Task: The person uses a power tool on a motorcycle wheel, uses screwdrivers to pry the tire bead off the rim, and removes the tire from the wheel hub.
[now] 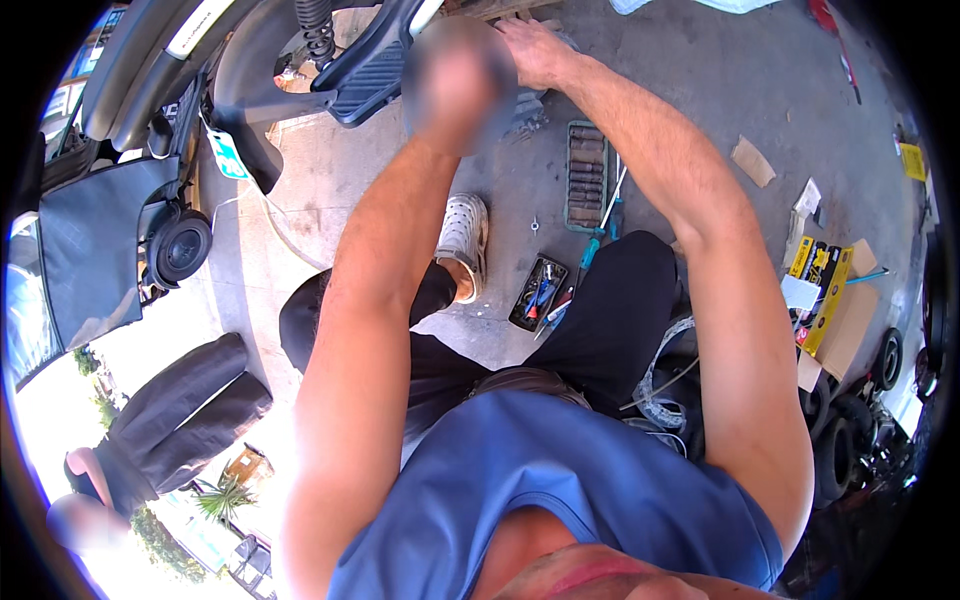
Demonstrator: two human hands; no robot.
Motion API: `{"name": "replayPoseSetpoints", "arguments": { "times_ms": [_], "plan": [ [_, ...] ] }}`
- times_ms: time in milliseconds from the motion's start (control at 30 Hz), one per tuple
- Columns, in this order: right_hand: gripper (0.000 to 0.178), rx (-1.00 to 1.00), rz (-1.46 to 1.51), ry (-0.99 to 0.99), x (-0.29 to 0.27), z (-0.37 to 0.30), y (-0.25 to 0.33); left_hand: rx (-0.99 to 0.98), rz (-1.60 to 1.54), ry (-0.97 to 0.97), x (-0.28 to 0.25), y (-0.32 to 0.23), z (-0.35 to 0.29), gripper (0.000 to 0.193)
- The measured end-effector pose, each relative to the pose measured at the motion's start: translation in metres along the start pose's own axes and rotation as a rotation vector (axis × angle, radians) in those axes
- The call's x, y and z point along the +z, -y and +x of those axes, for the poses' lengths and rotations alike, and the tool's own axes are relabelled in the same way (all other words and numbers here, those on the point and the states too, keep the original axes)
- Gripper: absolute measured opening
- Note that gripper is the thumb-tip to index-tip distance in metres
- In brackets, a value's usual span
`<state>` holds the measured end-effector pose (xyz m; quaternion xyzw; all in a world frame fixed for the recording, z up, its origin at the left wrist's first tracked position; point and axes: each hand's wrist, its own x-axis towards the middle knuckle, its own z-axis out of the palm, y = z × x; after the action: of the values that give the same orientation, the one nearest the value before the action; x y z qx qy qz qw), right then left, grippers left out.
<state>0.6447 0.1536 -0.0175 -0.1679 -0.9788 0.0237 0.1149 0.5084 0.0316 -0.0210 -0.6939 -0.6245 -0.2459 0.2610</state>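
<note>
My left hand (pixel 458 85) reaches up beside the black ribbed footrest panel (pixel 372 82) of a scooter. A blur covers that hand, so its fingers and anything in them are hidden. Just to its right, my right hand (pixel 535 52) stretches toward the same spot with its fingers extended and somewhat apart. No object shows in the right hand, though its fingertips come close to the blurred patch. A black coil spring (pixel 315 30) stands left of the footrest panel.
A green socket case (pixel 587 175), a teal-handled screwdriver (pixel 592 245) and a small black tool tray (pixel 538 292) lie near my knees. An opened cardboard box (pixel 845 310) is at the right, with tyres (pixel 835 455) beyond. Another person (pixel 180 420) is at lower left.
</note>
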Motion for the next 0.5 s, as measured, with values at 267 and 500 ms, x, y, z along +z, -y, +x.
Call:
{"name": "replayPoseSetpoints", "arguments": {
  "times_ms": [267, 500],
  "plan": [
    [0.043, 0.012, 0.118, 0.058, 0.006, 0.012, -0.021, -0.027, 0.017, 0.07, 0.013, 0.001, 0.007, 0.042],
    [0.075, 0.013, 0.269, 0.147, -0.01, 0.016, -0.017, -0.096, -0.115, 0.249, 0.0, 0.011, 0.002, 0.054]
  ]
}}
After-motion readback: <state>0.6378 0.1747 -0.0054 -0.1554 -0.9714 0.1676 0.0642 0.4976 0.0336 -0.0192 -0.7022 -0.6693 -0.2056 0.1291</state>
